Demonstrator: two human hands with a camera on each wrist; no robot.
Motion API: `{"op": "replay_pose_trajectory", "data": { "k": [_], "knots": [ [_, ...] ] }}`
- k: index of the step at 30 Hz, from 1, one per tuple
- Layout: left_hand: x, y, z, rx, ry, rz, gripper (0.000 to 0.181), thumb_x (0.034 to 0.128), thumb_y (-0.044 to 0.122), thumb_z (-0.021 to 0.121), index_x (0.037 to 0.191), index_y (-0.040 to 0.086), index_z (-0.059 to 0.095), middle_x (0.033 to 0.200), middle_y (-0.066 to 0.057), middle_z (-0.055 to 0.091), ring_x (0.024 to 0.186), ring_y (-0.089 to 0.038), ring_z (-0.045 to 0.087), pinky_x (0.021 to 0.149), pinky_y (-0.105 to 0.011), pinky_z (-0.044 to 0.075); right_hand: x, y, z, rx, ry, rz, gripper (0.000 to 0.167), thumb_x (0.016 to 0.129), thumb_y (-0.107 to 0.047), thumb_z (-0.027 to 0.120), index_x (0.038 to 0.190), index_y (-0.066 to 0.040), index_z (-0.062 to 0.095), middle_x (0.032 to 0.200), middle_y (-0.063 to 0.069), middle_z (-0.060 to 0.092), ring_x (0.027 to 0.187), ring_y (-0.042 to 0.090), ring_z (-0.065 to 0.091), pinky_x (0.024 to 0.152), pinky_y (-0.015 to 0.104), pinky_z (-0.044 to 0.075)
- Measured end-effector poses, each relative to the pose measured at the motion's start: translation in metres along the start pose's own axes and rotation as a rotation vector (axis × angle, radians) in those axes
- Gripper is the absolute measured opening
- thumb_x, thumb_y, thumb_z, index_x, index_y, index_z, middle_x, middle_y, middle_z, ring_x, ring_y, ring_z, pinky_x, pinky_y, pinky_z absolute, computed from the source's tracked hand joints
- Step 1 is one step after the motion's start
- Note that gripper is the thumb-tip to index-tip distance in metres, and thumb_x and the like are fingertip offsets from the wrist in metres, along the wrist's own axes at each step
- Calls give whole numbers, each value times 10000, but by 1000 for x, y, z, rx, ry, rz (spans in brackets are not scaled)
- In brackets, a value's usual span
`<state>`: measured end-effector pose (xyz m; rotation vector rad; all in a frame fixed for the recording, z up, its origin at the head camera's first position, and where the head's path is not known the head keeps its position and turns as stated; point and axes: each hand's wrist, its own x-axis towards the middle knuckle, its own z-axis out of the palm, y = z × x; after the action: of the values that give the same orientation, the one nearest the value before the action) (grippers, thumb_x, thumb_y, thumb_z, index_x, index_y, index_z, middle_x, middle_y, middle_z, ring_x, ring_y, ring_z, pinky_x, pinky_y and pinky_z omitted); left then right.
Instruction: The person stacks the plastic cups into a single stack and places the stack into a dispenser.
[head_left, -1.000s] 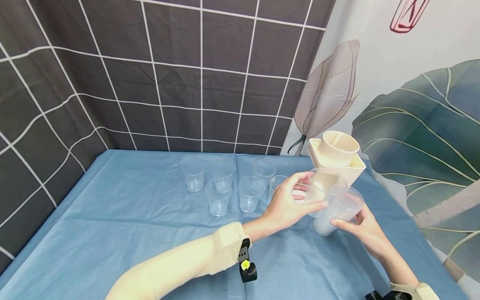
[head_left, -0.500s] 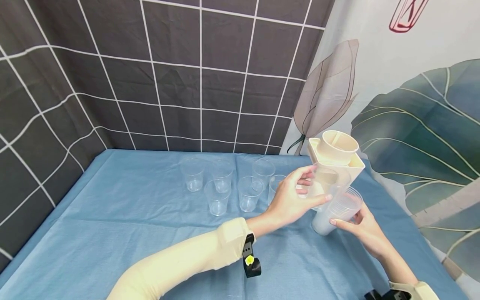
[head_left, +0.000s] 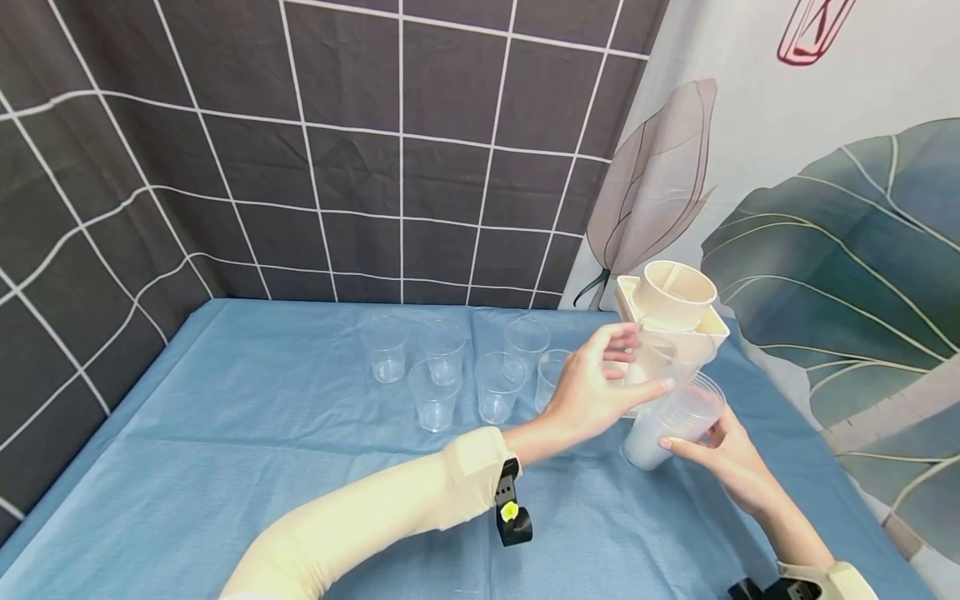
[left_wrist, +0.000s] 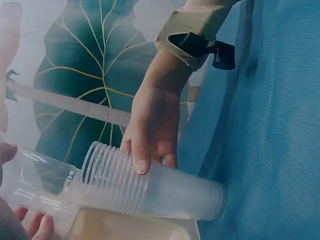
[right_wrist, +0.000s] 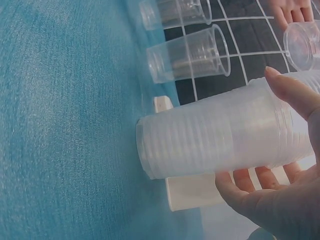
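My left hand (head_left: 596,383) holds a single clear plastic cup (left_wrist: 40,175) between the thumb and fingers. The base of this cup is close to the mouth of a stack of nested clear plastic cups (head_left: 670,425); whether it sits inside the mouth I cannot tell. My right hand (head_left: 723,462) grips that stack from the right, thumb on one side and fingers curled on the other, as the right wrist view shows with the stack (right_wrist: 215,130) between them. The stack's lower end rests on or just above the blue cloth, its mouth tilted right.
Several clear cups (head_left: 435,400) stand upright on the blue cloth (head_left: 262,433), left of my left hand. Behind the stack is a cream plastic holder (head_left: 675,300) with a round opening. A dark gridded curtain (head_left: 345,175) hangs along the back.
My left hand has shifted right and slightly up with the single cup, which has tipped more in line with the stack. My right hand and the stack have stayed nearly still.
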<state>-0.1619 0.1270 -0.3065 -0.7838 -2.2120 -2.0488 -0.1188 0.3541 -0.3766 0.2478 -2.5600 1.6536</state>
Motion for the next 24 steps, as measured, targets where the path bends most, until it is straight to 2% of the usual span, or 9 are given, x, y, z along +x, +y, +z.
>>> {"op": "replay_pose_trajectory", "data": {
  "k": [6,15,19,24],
  "knots": [
    [4,3,-1,7,6,32,628,790,227,785,1347,170,500,1266,-45,624,1043,-48,622,881,-126,498,1,-1,-1,0,-2,-3,707,831,33,674,1400,-200,325,1249,-187,464,1117,-119,458,843,38,414],
    [9,11,-1,-8,10,53,624,785,206,789,1337,157,504,1262,-37,632,1060,-86,628,867,-143,513,-1,-1,0,-9,-7,15,724,834,23,676,1420,-185,306,1260,-194,451,1121,-119,444,837,41,416],
    [10,14,0,-19,3,62,629,783,190,789,1341,159,501,1265,-39,630,1040,-46,616,881,-165,520,-1,-1,-1,-11,-9,26,728,838,13,676,1425,-189,294,1261,-198,444,1114,-125,446,830,49,430],
    [12,16,4,-58,-25,57,635,792,177,781,1356,156,490,1285,-31,620,1045,-12,611,882,-125,502,0,-1,-2,-10,-15,35,765,845,7,672,1459,-180,256,1281,-189,428,1122,-129,437,831,54,433]
  ]
}}
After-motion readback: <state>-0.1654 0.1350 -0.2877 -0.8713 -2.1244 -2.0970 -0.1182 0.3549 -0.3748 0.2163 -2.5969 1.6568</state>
